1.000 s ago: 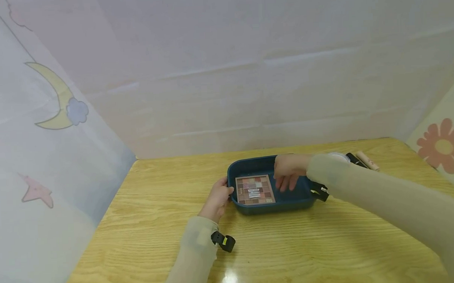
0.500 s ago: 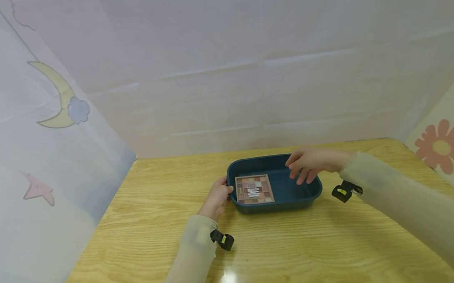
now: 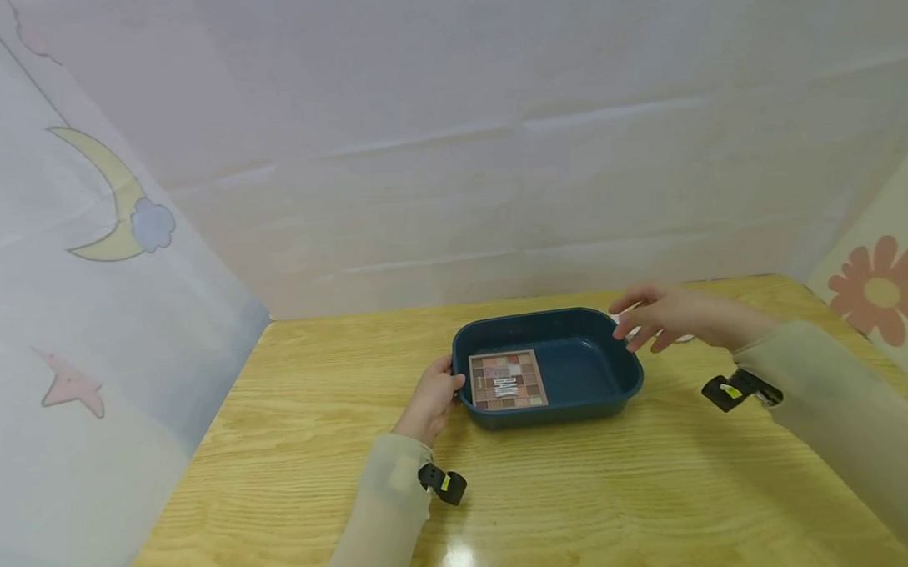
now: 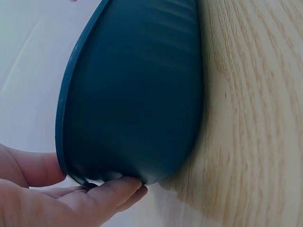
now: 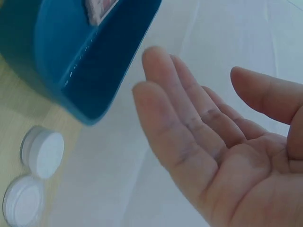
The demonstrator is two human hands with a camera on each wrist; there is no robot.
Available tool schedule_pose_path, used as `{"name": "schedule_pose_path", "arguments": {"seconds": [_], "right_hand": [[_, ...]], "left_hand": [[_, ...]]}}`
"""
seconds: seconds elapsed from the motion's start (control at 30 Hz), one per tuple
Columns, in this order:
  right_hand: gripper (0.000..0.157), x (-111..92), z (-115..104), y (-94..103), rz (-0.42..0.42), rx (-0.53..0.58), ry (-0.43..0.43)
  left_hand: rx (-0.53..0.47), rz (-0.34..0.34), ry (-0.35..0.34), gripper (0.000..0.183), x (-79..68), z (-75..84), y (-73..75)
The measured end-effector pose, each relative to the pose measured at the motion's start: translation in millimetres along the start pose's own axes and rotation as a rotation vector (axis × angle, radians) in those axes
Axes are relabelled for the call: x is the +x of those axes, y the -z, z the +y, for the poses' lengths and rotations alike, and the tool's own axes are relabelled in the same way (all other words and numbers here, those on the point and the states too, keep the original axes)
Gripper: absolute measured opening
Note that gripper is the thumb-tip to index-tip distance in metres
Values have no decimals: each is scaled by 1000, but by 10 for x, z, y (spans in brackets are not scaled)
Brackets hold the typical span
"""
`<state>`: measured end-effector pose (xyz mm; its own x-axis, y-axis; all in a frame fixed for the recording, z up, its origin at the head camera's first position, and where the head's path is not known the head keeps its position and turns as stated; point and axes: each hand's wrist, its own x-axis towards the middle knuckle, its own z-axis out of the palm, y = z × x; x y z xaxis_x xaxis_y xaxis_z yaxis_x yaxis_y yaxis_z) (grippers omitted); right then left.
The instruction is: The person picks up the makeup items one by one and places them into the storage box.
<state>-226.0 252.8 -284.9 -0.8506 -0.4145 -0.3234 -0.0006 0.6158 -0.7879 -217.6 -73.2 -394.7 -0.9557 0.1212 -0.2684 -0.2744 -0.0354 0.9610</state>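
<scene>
A dark blue rectangular tray (image 3: 585, 371) stands on the table. Flat inside its left half lies an eyeshadow palette (image 3: 507, 380) with a grid of brown and pink shades. My left hand (image 3: 431, 397) grips the tray's left end; in the left wrist view its thumb is at the rim and its fingers lie against the outer wall. My right hand (image 3: 669, 316) hovers by the tray's right end with loosely bent fingers and nothing in it. Beyond the tray's right end, the right wrist view shows two white round jars (image 5: 46, 152), mostly hidden by this hand in the head view.
The wooden table (image 3: 318, 472) reaches back to a pale cloth backdrop (image 3: 435, 184). Printed side cloths stand left and right, one with a moon (image 3: 113, 195), the other with a flower (image 3: 882, 289). A black wrist strap (image 3: 739, 388) hangs below my right wrist.
My right hand has lifted out of the tray's right half and moved right, its fingers spreading. The tray, the palette and my left hand stay in place.
</scene>
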Motion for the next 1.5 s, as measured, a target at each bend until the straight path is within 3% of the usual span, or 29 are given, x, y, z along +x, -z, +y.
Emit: {"name": "schedule_pose_path", "arguments": {"seconds": [0.73,1.13,1.5], "right_hand": [[50,-167,446,140,312,182,219],[53,-138,589,129,367,140,146],[56,-83,653,18,447,24,131]], "left_hand": [[20,2,-7,50,-27,-3,28],[20,4,-6,50,-37,3,12],[24,5,-11,49,-19,-17,12]]}}
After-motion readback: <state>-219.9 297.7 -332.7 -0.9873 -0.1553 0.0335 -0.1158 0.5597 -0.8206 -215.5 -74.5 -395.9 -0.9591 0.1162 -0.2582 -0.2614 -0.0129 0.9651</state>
